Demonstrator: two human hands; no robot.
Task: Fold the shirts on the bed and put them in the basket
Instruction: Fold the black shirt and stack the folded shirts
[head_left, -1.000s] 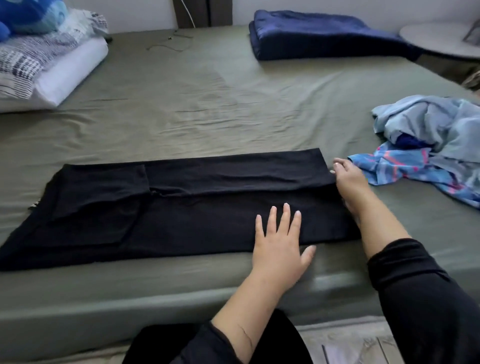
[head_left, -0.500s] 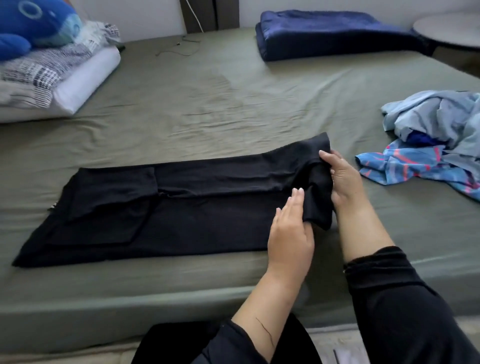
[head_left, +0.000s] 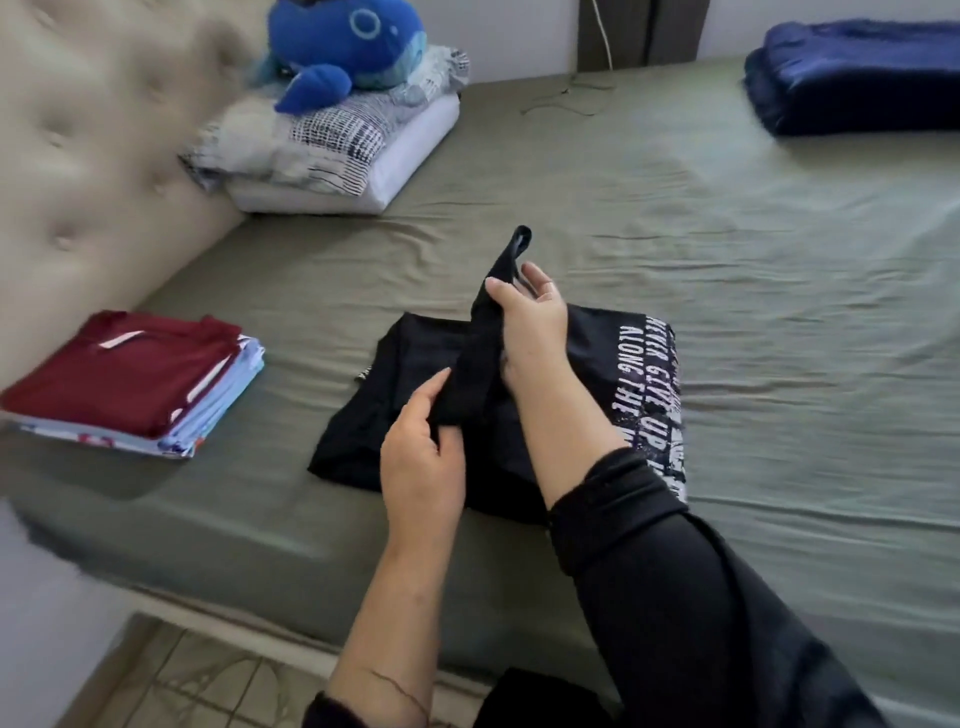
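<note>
Black shirt (head_left: 426, 395) lies at the centre of the frame on the bed (head_left: 779, 291). Left hand (head_left: 423, 457) and right hand (head_left: 530, 322) both pinch its raised edge, probably to carry it over for the next fold. Folded shirts (head_left: 130, 379) wait at left.

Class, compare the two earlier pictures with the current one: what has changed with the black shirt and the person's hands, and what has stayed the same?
The black shirt, earlier spread long and flat, is now folded over leftward, its white lettering showing. The left hand, earlier flat on it, and the right hand now both grip its raised edge. The shirt stays on the bed, as does the folded navy blanket.
</note>
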